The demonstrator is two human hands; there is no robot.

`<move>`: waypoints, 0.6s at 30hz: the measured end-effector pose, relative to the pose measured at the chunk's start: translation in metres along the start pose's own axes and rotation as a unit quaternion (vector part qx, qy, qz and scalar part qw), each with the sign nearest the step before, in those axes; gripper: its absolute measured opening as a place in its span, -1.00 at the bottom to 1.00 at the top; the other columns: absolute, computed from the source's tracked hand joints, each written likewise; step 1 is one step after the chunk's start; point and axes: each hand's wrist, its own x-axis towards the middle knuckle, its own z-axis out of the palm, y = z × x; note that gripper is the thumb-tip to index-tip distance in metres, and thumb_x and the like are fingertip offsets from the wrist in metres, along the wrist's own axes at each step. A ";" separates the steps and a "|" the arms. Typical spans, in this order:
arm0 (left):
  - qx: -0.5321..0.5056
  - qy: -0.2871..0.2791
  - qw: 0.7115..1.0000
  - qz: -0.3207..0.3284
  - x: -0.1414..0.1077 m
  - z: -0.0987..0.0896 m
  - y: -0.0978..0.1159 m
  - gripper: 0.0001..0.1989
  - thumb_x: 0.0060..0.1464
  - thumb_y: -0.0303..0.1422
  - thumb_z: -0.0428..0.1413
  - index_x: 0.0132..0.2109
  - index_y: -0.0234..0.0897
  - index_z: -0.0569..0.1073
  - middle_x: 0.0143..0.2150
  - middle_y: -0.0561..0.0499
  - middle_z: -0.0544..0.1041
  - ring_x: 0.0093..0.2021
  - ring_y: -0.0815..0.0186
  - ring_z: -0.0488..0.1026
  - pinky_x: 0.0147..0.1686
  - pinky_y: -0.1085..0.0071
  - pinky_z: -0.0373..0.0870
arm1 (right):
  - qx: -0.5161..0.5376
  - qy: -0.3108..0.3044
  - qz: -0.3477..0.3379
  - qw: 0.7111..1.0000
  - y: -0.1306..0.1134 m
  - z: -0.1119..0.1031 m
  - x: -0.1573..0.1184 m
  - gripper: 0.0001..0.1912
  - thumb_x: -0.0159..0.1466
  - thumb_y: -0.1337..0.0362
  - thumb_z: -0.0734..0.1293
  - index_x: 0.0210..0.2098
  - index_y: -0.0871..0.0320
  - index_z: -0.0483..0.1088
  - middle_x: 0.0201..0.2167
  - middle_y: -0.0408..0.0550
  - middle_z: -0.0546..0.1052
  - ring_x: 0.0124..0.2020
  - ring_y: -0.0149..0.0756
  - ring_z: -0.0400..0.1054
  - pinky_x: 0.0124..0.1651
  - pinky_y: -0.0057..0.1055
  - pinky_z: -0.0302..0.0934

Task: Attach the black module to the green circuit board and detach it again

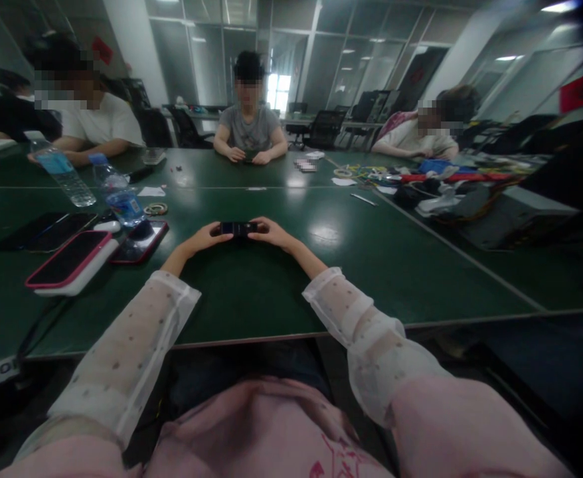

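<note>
A dark phone-like device (238, 230) is held sideways just above or on the green table (251, 292), in the middle of the view. My left hand (206, 237) grips its left end, with the thumb along the near side. Its right end is gripped by my right hand (271, 234), thumb in front and fingers behind. The device's middle shows between the two hands; its ends are partly covered by fingers. To the left of my left hand lies a red-edged phone (142, 240).
Left: a pink-edged phone (72, 257), dark flat devices (47, 231), two plastic bottles (122, 199) and a tape roll (155, 209). Right: a pen (364, 199), tangled cables (371, 174) and a metal case (515, 212). Several people sit across the table.
</note>
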 end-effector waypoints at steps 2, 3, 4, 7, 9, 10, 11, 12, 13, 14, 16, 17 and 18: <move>0.010 0.003 1.000 0.000 0.000 0.000 0.001 -0.35 0.00 0.06 0.25 0.13 -0.24 0.44 0.15 -0.15 0.48 0.16 -0.02 0.40 0.16 0.07 0.29 | -0.003 -0.007 -0.007 1.000 -0.001 0.001 -0.001 -0.35 0.07 0.08 0.54 0.10 0.06 0.34 -0.07 -0.05 0.51 -0.05 -0.18 0.43 0.16 -0.04 0.27; 0.014 0.004 1.000 0.001 0.000 0.000 0.002 -0.35 0.01 0.06 0.25 0.13 -0.25 0.44 0.16 -0.16 0.48 0.16 -0.02 0.40 0.16 0.07 0.29 | -0.011 -0.006 -0.012 1.000 -0.001 0.002 -0.001 -0.33 0.05 0.09 0.55 0.10 0.06 0.33 -0.06 -0.04 0.50 -0.03 -0.16 0.42 0.17 -0.02 0.26; 0.017 0.007 1.000 0.001 0.000 0.001 0.003 -0.35 0.02 0.07 0.24 0.13 -0.25 0.44 0.17 -0.16 0.47 0.17 -0.02 0.39 0.17 0.07 0.28 | -0.025 0.001 -0.017 1.000 -0.001 0.003 -0.001 -0.32 0.04 0.10 0.56 0.10 0.05 0.33 -0.05 -0.04 0.50 0.00 -0.13 0.41 0.18 0.01 0.24; 0.020 0.014 1.000 -0.001 -0.001 0.002 0.005 -0.35 0.03 0.09 0.22 0.13 -0.26 0.45 0.17 -0.16 0.47 0.16 -0.02 0.40 0.17 0.07 0.27 | -0.088 0.034 -0.027 0.995 0.000 0.004 -0.001 -0.34 0.03 0.10 0.56 0.08 0.02 0.35 -0.02 -0.03 0.49 0.09 -0.04 0.34 0.21 0.13 0.16; 0.016 0.018 1.000 -0.002 -0.002 0.002 0.006 -0.35 0.04 0.10 0.20 0.12 -0.27 0.45 0.16 -0.16 0.48 0.16 -0.02 0.40 0.17 0.08 0.27 | -0.120 0.046 -0.030 0.991 0.002 0.005 -0.001 -0.36 0.04 0.08 0.55 0.08 0.01 0.37 0.00 -0.01 0.48 0.12 0.02 0.30 0.21 0.18 0.13; 0.015 0.021 1.000 -0.004 -0.003 0.003 0.007 -0.35 0.05 0.11 0.19 0.12 -0.27 0.46 0.15 -0.16 0.48 0.16 -0.02 0.40 0.17 0.08 0.27 | -0.132 0.048 -0.031 0.990 0.002 0.005 -0.001 -0.37 0.05 0.07 0.55 0.08 0.01 0.37 0.01 0.00 0.47 0.12 0.03 0.29 0.20 0.20 0.13; 0.014 0.023 1.000 -0.004 -0.003 0.003 0.007 -0.34 0.05 0.11 0.19 0.12 -0.28 0.46 0.15 -0.17 0.49 0.15 -0.02 0.40 0.17 0.09 0.27 | -0.141 0.049 -0.032 0.988 0.003 0.005 -0.001 -0.37 0.06 0.06 0.54 0.08 0.02 0.37 0.01 0.01 0.47 0.12 0.05 0.29 0.19 0.21 0.13; 0.012 0.021 1.000 -0.002 -0.003 0.003 0.007 -0.34 0.05 0.11 0.19 0.12 -0.28 0.46 0.15 -0.17 0.49 0.15 -0.02 0.41 0.18 0.09 0.27 | -0.149 0.051 -0.035 0.987 0.004 0.005 0.000 -0.38 0.06 0.06 0.54 0.08 0.02 0.38 0.00 0.02 0.47 0.12 0.06 0.29 0.18 0.21 0.14; 0.010 0.022 1.000 0.001 -0.003 0.003 0.006 -0.34 0.04 0.11 0.19 0.12 -0.28 0.45 0.15 -0.17 0.49 0.16 -0.01 0.41 0.18 0.08 0.27 | -0.155 0.054 -0.038 0.986 0.005 0.005 0.001 -0.38 0.07 0.06 0.54 0.08 0.02 0.38 -0.01 0.02 0.48 0.11 0.06 0.30 0.17 0.21 0.15; 0.007 0.021 1.000 0.005 -0.003 0.003 0.005 -0.33 0.03 0.10 0.21 0.12 -0.28 0.45 0.15 -0.17 0.49 0.16 -0.01 0.41 0.18 0.08 0.27 | -0.159 0.057 -0.041 0.985 0.006 0.006 0.002 -0.39 0.07 0.06 0.54 0.07 0.02 0.38 -0.02 0.02 0.48 0.10 0.06 0.31 0.17 0.20 0.15; 0.002 0.015 1.000 0.016 -0.001 0.003 0.002 -0.30 -0.04 0.06 0.27 0.14 -0.28 0.44 0.15 -0.17 0.49 0.16 -0.01 0.41 0.18 0.07 0.28 | -0.158 0.061 -0.048 0.984 0.009 0.007 0.004 -0.40 0.07 0.08 0.54 0.06 0.03 0.38 -0.05 0.00 0.49 0.07 0.03 0.33 0.15 0.18 0.18; 0.006 0.015 1.000 0.022 -0.001 0.003 0.000 -0.28 -0.08 0.03 0.31 0.14 -0.29 0.43 0.15 -0.18 0.50 0.16 -0.01 0.42 0.18 0.06 0.29 | -0.154 0.062 -0.052 0.985 0.011 0.007 0.005 -0.40 0.07 0.09 0.54 0.06 0.03 0.38 -0.07 0.00 0.50 0.05 0.01 0.35 0.14 0.15 0.20; 0.012 0.015 0.999 0.025 0.000 0.003 -0.002 -0.26 -0.12 0.00 0.34 0.15 -0.30 0.43 0.14 -0.18 0.50 0.16 -0.02 0.42 0.18 0.06 0.29 | -0.147 0.061 -0.057 0.986 0.012 0.007 0.006 -0.40 0.07 0.10 0.54 0.06 0.05 0.37 -0.07 0.00 0.50 0.02 -0.01 0.37 0.12 0.12 0.23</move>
